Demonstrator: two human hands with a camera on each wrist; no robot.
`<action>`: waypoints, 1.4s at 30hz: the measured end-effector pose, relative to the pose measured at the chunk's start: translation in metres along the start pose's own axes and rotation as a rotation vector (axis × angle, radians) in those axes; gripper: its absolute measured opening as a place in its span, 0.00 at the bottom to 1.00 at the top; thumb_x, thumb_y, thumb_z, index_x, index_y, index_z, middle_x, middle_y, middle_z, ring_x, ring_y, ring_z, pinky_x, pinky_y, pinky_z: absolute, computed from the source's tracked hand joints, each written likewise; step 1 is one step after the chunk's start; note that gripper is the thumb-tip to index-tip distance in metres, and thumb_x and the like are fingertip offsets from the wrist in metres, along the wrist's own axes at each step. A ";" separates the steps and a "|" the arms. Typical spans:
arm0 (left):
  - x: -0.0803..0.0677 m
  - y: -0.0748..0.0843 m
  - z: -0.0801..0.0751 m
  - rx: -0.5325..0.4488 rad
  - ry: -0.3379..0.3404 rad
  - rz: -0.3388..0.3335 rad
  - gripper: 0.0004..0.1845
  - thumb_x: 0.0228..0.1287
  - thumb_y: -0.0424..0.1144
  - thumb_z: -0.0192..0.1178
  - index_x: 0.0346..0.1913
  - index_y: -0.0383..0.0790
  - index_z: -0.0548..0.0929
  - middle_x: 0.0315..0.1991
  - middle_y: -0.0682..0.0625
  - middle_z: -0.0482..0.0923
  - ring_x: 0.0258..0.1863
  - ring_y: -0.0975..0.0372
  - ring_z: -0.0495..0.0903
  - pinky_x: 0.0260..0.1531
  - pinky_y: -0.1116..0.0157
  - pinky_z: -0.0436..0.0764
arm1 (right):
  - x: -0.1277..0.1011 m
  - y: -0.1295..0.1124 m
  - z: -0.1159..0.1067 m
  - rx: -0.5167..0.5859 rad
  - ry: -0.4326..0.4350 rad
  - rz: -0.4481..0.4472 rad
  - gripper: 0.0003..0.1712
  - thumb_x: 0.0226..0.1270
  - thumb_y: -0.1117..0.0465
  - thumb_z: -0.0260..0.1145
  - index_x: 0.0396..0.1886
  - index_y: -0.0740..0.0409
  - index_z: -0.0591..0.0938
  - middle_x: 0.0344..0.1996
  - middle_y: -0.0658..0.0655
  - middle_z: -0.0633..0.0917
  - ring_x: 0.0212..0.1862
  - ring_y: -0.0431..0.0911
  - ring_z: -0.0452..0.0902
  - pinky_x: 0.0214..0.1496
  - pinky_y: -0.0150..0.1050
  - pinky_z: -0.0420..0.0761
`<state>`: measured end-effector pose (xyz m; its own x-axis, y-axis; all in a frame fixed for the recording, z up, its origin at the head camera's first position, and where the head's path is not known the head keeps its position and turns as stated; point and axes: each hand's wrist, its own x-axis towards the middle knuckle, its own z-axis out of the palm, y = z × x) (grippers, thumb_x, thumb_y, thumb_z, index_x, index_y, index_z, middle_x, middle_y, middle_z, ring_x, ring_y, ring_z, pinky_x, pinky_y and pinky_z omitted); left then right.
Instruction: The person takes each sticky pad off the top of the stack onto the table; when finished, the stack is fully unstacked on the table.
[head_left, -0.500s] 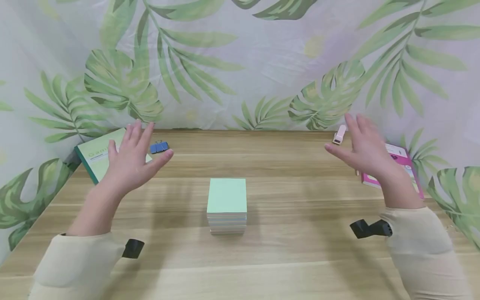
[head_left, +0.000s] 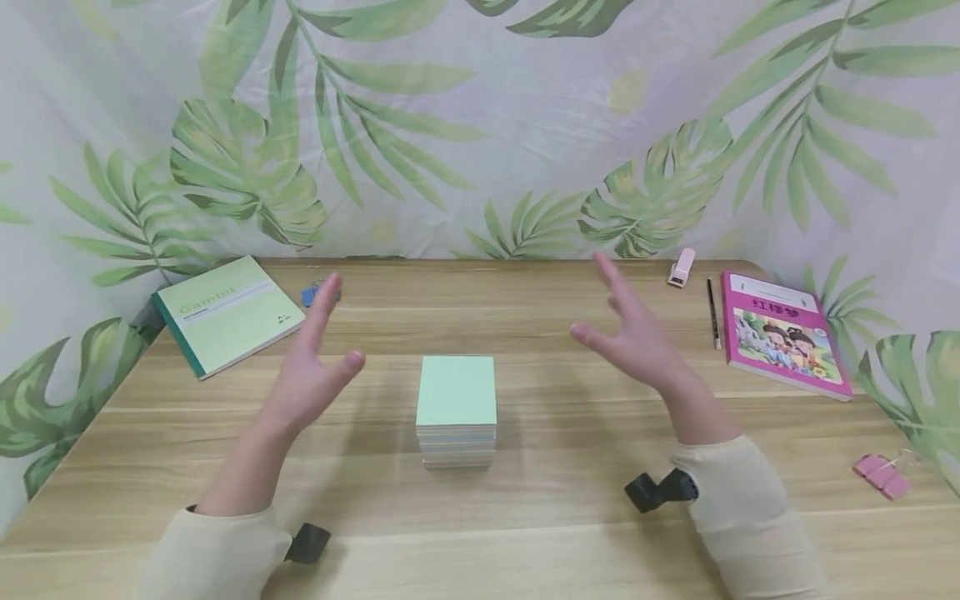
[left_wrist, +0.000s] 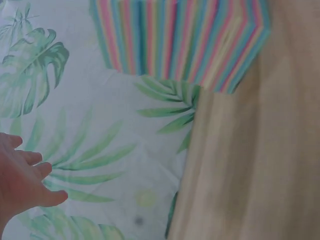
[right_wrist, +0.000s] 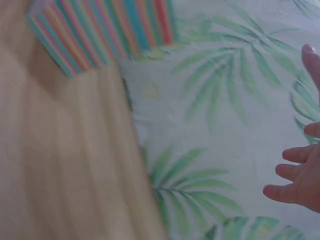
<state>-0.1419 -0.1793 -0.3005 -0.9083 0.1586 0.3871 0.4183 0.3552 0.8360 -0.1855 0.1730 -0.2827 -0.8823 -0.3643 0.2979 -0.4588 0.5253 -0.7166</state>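
A thick block of sticky notes (head_left: 456, 410) with a pale green top sheet and striped coloured edges stands in the middle of the wooden table (head_left: 525, 517). My left hand (head_left: 315, 367) hovers just left of the block, fingers straight, palm facing it, holding nothing. My right hand (head_left: 626, 333) hovers to the block's right, fingers spread and straight, also empty. The left wrist view shows the block's striped side (left_wrist: 185, 40) and my left hand (left_wrist: 22, 175). In the right wrist view I see the striped block (right_wrist: 100, 30) and my right hand (right_wrist: 300, 170).
A green book (head_left: 225, 312) lies at the back left with a blue binder clip (head_left: 318, 293) beside it. At the back right are a small pink stapler (head_left: 681, 267), a pencil (head_left: 712, 312) and a pink picture book (head_left: 783, 333). Pink binder clips (head_left: 881, 475) lie near the right edge.
Both hands have moved inward toward the block of notes and come lower. The pink book and pencil, hidden before by the right hand, now show.
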 end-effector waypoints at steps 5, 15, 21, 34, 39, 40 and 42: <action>-0.008 -0.014 0.015 -0.062 -0.129 0.059 0.51 0.43 0.55 0.64 0.67 0.50 0.44 0.66 0.51 0.43 0.63 0.56 0.44 0.56 0.48 0.45 | -0.005 -0.002 0.039 0.234 -0.136 -0.062 0.51 0.51 0.47 0.62 0.67 0.51 0.43 0.64 0.56 0.50 0.63 0.49 0.46 0.60 0.47 0.52; -0.028 -0.038 0.054 -0.270 -0.339 -0.103 0.56 0.39 0.39 0.70 0.66 0.56 0.41 0.65 0.44 0.45 0.61 0.52 0.49 0.52 0.49 0.59 | -0.018 -0.038 0.081 0.367 -0.350 0.013 0.52 0.46 0.67 0.68 0.65 0.63 0.45 0.62 0.63 0.54 0.62 0.54 0.50 0.57 0.51 0.56; -0.033 -0.030 0.063 -0.287 -0.318 -0.166 0.54 0.40 0.32 0.68 0.66 0.49 0.43 0.63 0.46 0.51 0.60 0.54 0.52 0.52 0.50 0.60 | -0.021 -0.039 0.089 0.379 -0.352 0.027 0.48 0.46 0.68 0.68 0.63 0.64 0.51 0.58 0.62 0.61 0.59 0.53 0.56 0.55 0.52 0.60; -0.032 -0.018 0.063 -0.322 -0.295 -0.174 0.48 0.42 0.27 0.65 0.65 0.48 0.49 0.59 0.42 0.56 0.58 0.51 0.56 0.49 0.52 0.65 | -0.021 0.006 0.070 0.505 -0.400 0.046 0.50 0.44 0.67 0.70 0.64 0.57 0.50 0.43 0.61 0.73 0.45 0.49 0.70 0.48 0.40 0.70; -0.032 -0.032 0.065 -0.330 -0.297 -0.169 0.48 0.42 0.28 0.66 0.65 0.53 0.50 0.59 0.43 0.56 0.58 0.52 0.57 0.49 0.54 0.65 | -0.021 0.012 0.060 0.748 -0.449 0.115 0.51 0.45 0.75 0.65 0.65 0.57 0.46 0.42 0.66 0.73 0.43 0.54 0.72 0.42 0.42 0.74; -0.032 -0.035 0.065 -0.329 -0.298 -0.169 0.48 0.42 0.29 0.66 0.65 0.55 0.50 0.60 0.44 0.56 0.58 0.53 0.57 0.49 0.54 0.66 | -0.021 0.013 0.059 0.796 -0.457 0.127 0.51 0.45 0.76 0.64 0.65 0.57 0.46 0.46 0.68 0.72 0.45 0.55 0.71 0.43 0.43 0.73; -0.032 -0.041 0.066 -0.327 -0.300 -0.171 0.48 0.42 0.30 0.67 0.64 0.59 0.51 0.60 0.46 0.56 0.58 0.54 0.57 0.49 0.55 0.66 | -0.020 0.014 0.057 0.858 -0.457 0.147 0.51 0.45 0.78 0.62 0.65 0.58 0.45 0.50 0.68 0.69 0.48 0.55 0.70 0.44 0.42 0.73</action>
<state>-0.1304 -0.1384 -0.3728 -0.9056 0.3991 0.1437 0.1982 0.0987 0.9752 -0.1687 0.1435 -0.3346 -0.7162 -0.6974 0.0257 0.0438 -0.0817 -0.9957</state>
